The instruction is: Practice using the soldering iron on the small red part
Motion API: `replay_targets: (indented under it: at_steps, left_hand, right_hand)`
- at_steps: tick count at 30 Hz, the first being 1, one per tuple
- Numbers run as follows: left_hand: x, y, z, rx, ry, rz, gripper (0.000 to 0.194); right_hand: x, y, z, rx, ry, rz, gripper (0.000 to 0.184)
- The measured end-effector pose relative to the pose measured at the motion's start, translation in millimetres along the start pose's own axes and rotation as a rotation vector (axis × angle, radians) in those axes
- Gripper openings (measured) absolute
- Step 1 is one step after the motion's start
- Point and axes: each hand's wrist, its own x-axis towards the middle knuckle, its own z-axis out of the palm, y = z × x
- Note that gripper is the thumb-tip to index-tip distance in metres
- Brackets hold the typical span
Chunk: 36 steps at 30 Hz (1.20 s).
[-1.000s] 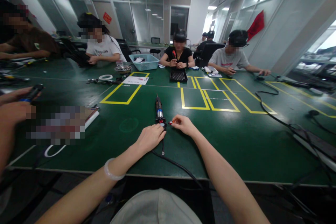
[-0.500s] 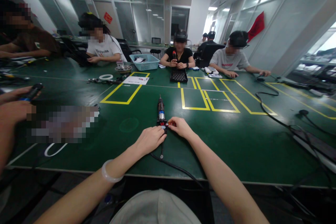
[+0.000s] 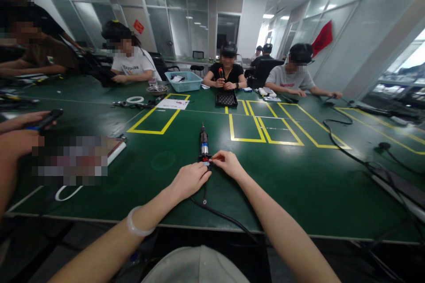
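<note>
An electric screwdriver (image 3: 204,143) with its bit pointing away from me lies on the green table (image 3: 282,185). Its inner parts show: a silver and blue motor section and a red part near the rear. My left hand (image 3: 189,180) is closed on its rear end, fingers over a small light-grey piece. At the right side of the red part, my right hand (image 3: 229,163) is pinched; what sits between its fingertips is too small to make out. A black cable (image 3: 226,217) runs from the rear toward the table edge, beside a thin lead with a ring end (image 3: 205,202).
To the left are a co-worker's hands (image 3: 20,135) holding a dark tool. A blue basket (image 3: 185,82), a metal bowl (image 3: 157,89) and a black tray (image 3: 226,98) stand across the table. Yellow tape (image 3: 162,132) marks rectangles; cables (image 3: 348,152) lie at right.
Both hands stay at the screwdriver's rear, with only a slight shift of the right fingers. The orange bit seen at the right fingertips earlier no longer shows. The view has tilted up slightly.
</note>
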Motion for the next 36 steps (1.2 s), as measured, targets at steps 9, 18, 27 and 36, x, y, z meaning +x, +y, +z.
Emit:
replay_targets:
  at_steps: [9,18,27,36]
  left_hand:
    - [24,-28,-0.9,-0.094,0.049,-0.448,0.052]
    - [58,-19,-2.5,0.089,-0.226,-0.358,0.068]
    - [62,-18,-7.7,0.089,-0.249,-0.401,0.069]
    - [42,-38,-13.5,0.116,-0.242,-0.384,0.057]
  right_hand:
    - [-3,-4,-3,-0.002,-0.026,-0.009,0.023]
    - [-2,5,-7,0.193,-0.075,0.059,0.035]
    - [-3,10,-9,0.314,-0.139,0.023,0.033]
    - [-5,4,-13,0.331,-0.172,0.047,0.031]
